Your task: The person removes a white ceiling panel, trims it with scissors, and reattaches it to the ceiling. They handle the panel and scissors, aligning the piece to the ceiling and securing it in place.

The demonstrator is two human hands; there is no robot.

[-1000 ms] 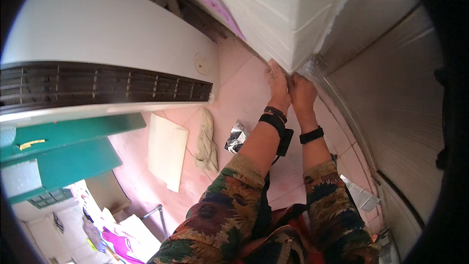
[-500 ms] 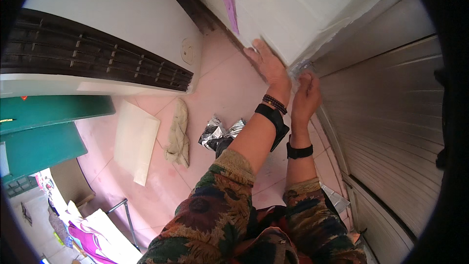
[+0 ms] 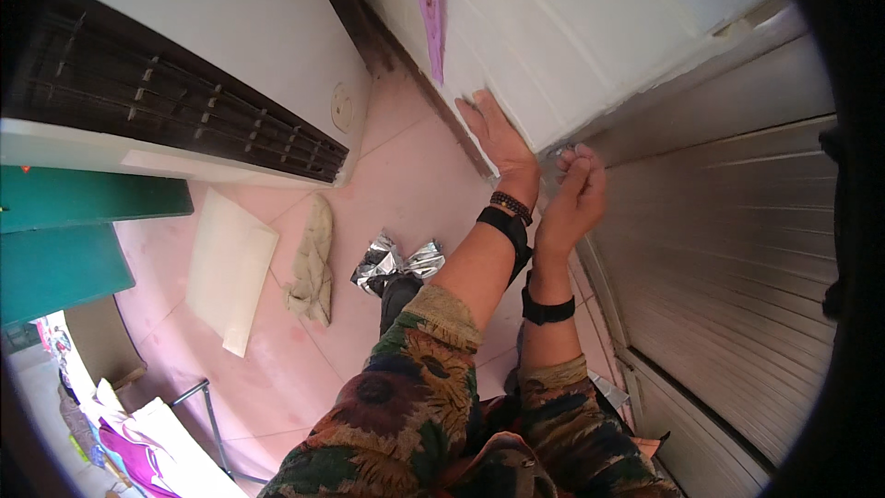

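My left hand is open, its palm against the lower edge of a large white panel with a glossy, faintly rippled surface. Thumb and fingers are spread along that edge. Close to the panel's bottom corner, beside a grey ribbed metal door, my right hand is closed with its fingers curled. Something small and pale seems to show at those fingertips, too small to name. A purple strip runs down the white panel, above my left hand.
Silver foil-like material lies by my dark shoe on pink floor tiles. Left of it are a beige cloth and a cream sheet. A white cabinet with a dark grille and green furniture stand at left.
The view has turned slightly, so the floor things sit further left. My right hand's fingers have curled in more at the corner. My left hand stays on the panel edge.
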